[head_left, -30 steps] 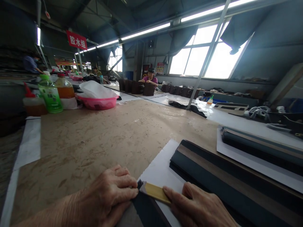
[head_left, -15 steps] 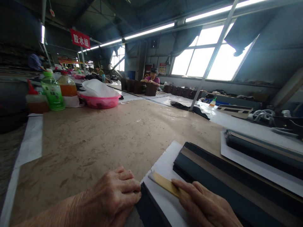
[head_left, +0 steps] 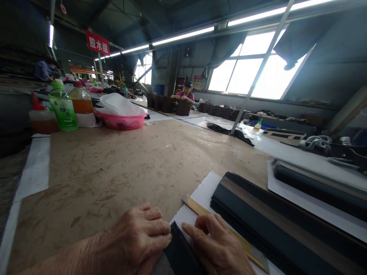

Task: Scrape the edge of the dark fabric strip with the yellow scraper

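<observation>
A broad bare stretch of the desk [head_left: 120, 168] is left open across the centre and left of the frame. The upper left is blocked by bottles [head_left: 63, 110] and a pink basin [head_left: 122, 121]. At lower right, passage is barred by a stack of dark strips [head_left: 275, 221], a yellow stick [head_left: 197, 207] lying alongside.

The right hand [head_left: 218, 244] has slid left across the white sheet [head_left: 206, 187], and its fingers [head_left: 189, 229] now almost meet the left hand [head_left: 137, 236] at the dark strip [head_left: 179, 248]. A second ago the yellow stick [head_left: 197, 208] was pinched by one end with its tip at that strip. It was then drawn off to the right. It now runs along the edge of the stacked dark pieces [head_left: 258, 214], partly under the right hand.
</observation>
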